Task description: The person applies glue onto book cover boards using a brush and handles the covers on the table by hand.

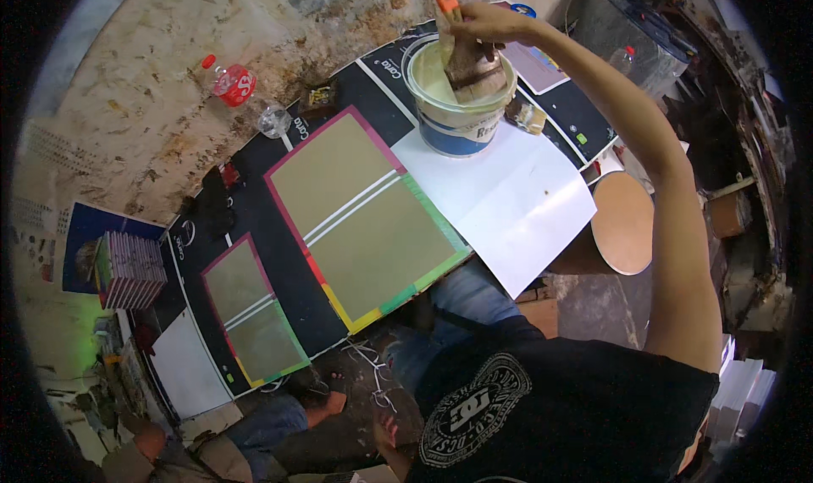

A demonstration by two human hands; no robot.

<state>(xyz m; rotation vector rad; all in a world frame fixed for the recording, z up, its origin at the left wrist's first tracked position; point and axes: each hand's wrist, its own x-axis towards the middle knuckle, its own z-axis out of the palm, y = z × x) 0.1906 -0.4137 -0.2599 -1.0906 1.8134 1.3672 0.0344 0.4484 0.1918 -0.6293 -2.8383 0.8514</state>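
My right hand (489, 24) is closed around a wide paintbrush (470, 72) with an orange-tipped handle. Its bristles hang down over the rim of a white and blue bucket (457, 132), where pale cream stuff shows inside. The bucket stands on a white sheet (525, 199) at the far side of the table. Low in the picture, beside my black shirt, my left hand (387, 432) is held with its fingers apart and nothing in it. Left of the bucket lies a large beige panel (364, 220) edged in pink, red, yellow and green, with two white stripes across.
A smaller matching panel (254, 305) lies further left on the black table (271, 246). Plastic bottles (233, 85) are by the stained wall, a stack of books (131, 267) at left. A round stool (624, 220) stands right; another person's leg (284, 424) is lower left.
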